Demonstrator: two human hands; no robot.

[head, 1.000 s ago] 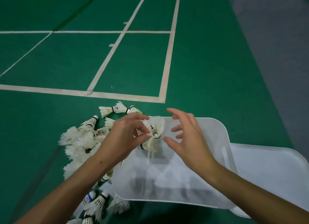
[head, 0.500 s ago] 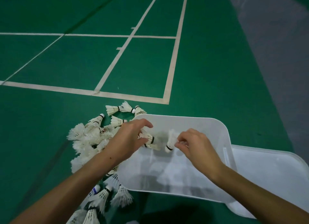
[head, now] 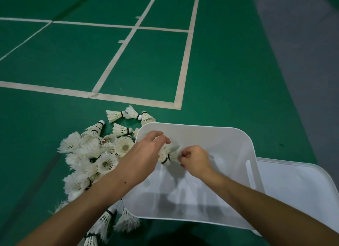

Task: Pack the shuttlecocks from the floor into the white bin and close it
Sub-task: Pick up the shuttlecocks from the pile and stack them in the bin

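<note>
Left hand (head: 142, 160): over the near-left part of the white bin (head: 236, 135), fingers (head: 161, 136) closed round a small bunch of shuttlecocks (head: 167, 156).
Right hand (head: 195, 161): just beside it above the bin, fingers curled, pinching the feather end of the same bunch.
White bin: open, standing on the green court floor (head: 220, 80); what lies inside is too blurred to tell.
Lid (head: 297, 187): flat on the floor, touching the bin's right side.
Shuttlecock pile (head: 95, 155): on the floor, against the bin's left wall.
</note>
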